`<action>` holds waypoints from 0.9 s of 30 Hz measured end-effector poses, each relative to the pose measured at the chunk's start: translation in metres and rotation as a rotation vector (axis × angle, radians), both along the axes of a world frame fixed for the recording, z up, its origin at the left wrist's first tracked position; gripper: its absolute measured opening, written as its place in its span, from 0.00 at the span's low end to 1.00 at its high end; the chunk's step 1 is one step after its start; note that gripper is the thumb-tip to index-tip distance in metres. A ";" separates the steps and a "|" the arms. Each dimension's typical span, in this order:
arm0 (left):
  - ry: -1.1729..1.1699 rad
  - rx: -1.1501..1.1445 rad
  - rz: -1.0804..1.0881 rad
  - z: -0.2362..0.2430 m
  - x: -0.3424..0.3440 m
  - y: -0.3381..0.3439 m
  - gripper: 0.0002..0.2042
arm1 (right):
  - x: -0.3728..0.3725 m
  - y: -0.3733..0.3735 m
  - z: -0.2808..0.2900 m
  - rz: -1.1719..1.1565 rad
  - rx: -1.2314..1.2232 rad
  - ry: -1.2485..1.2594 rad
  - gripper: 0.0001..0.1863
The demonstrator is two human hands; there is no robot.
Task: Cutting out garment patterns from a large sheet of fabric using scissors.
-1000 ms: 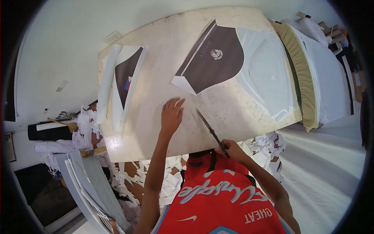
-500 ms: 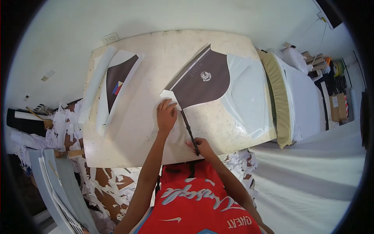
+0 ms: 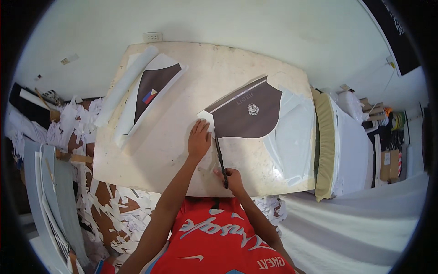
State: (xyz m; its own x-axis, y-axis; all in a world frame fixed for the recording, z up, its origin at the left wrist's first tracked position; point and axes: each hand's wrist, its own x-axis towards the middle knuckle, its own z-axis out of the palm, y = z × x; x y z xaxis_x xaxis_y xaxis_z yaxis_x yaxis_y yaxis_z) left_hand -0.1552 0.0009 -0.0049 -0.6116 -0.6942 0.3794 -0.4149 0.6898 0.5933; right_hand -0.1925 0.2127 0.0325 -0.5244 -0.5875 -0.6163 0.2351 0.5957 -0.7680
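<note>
On the pale tabletop [image 3: 166,155] lies a dark brown cut panel [image 3: 255,116] with a white emblem and a thin white border, its lettering reading reversed. My left hand [image 3: 200,139] rests flat with fingers stretched on the white corner [image 3: 206,118] at the panel's left end. Closed round the handles of long dark scissors [image 3: 221,160], my right hand [image 3: 232,179] is near the table's front edge. The scissors point away from me, and their tips meet the panel's lower left edge. How far the blades are apart cannot be made out.
A second brown piece [image 3: 155,86] with a small flag patch lies on white sheet at the left, beside a white roll [image 3: 130,84]. Translucent sheets [image 3: 294,137] lie at the table's right. White scraps [image 3: 109,214] cover the floor. A khaki-edged stack [image 3: 325,141] stands at right.
The whole view has turned, so the table and panel appear rotated clockwise. My left hand is still on the white corner, and my right hand still holds the scissors at the panel's edge.
</note>
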 end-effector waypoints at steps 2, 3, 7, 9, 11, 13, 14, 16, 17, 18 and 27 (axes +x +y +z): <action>-0.004 0.020 0.000 0.003 0.001 0.000 0.16 | 0.000 -0.001 0.002 -0.004 0.009 0.003 0.26; 0.000 0.031 -0.001 0.003 0.001 0.000 0.17 | 0.000 -0.002 0.002 -0.021 0.014 0.004 0.27; 0.015 0.046 0.010 0.005 0.001 -0.002 0.17 | -0.007 -0.012 0.003 0.004 0.001 -0.013 0.25; 0.001 0.055 0.019 0.006 0.000 -0.001 0.17 | -0.014 -0.019 0.006 0.018 0.016 -0.015 0.25; -0.003 0.062 0.026 0.007 -0.003 -0.001 0.17 | -0.022 -0.028 0.002 0.022 -0.003 0.007 0.25; -0.006 0.072 0.033 0.008 -0.003 -0.001 0.17 | -0.031 -0.035 0.001 0.028 -0.025 0.028 0.25; -0.002 0.073 0.041 0.008 -0.004 -0.001 0.17 | -0.037 -0.039 0.001 0.041 -0.037 0.043 0.26; 0.011 0.085 0.016 0.008 -0.004 -0.002 0.17 | -0.043 -0.041 0.001 0.064 -0.052 0.064 0.28; 0.017 0.084 0.026 0.007 -0.003 -0.003 0.17 | -0.045 -0.040 0.000 0.081 -0.058 0.073 0.28; 0.021 0.088 0.019 0.007 -0.003 -0.002 0.17 | -0.048 -0.038 0.000 0.098 -0.064 0.083 0.28; -0.053 0.028 0.167 0.008 -0.013 0.002 0.19 | -0.116 -0.022 0.061 0.423 0.076 -0.135 0.25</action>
State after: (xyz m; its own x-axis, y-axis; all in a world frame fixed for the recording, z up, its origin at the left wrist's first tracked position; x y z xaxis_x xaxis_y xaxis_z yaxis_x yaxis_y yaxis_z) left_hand -0.1686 0.0029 0.0029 -0.5052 -0.7979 0.3289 -0.5536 0.5920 0.5857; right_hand -0.3086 0.1911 0.0930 -0.1601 -0.6836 -0.7121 0.0540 0.7142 -0.6978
